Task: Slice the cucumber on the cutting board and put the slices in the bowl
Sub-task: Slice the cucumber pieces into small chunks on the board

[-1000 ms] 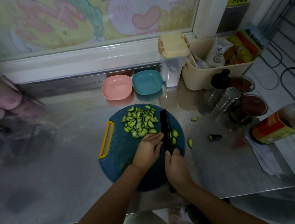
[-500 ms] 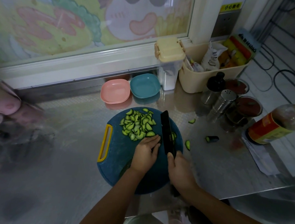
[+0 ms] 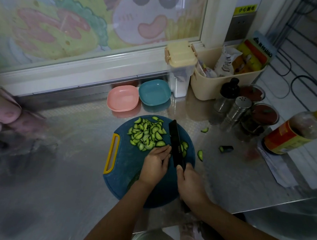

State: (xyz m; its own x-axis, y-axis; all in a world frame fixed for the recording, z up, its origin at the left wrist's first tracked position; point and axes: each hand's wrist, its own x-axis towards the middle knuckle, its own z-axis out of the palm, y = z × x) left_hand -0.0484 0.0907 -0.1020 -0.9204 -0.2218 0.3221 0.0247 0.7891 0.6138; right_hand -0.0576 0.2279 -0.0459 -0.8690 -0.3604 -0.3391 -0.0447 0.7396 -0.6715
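A round blue cutting board (image 3: pixel 123 165) with a yellow handle lies on the steel counter. A pile of green cucumber slices (image 3: pixel 146 134) sits on its far half, with a few more slices (image 3: pixel 184 146) right of the blade. My left hand (image 3: pixel 155 164) lies over the uncut cucumber (image 3: pixel 133 178) and holds it down; only a dark end shows by my wrist. My right hand (image 3: pixel 189 181) grips the handle of a black knife (image 3: pixel 176 140), whose blade stands against my left fingertips. A pink bowl (image 3: pixel 122 101) and a teal bowl (image 3: pixel 154 92) stand behind the board.
Stray cucumber bits (image 3: pixel 199 155) and a cut cucumber end (image 3: pixel 225 149) lie on the counter right of the board. Shakers (image 3: pixel 238 108), jars and a sauce bottle (image 3: pixel 291 136) crowd the right. A beige basket (image 3: pixel 223 82) and lidded container (image 3: pixel 180 70) stand at the back.
Both hands and the knife stay in nearly the same place on the board. The slice pile looks the same. My view has dipped slightly.
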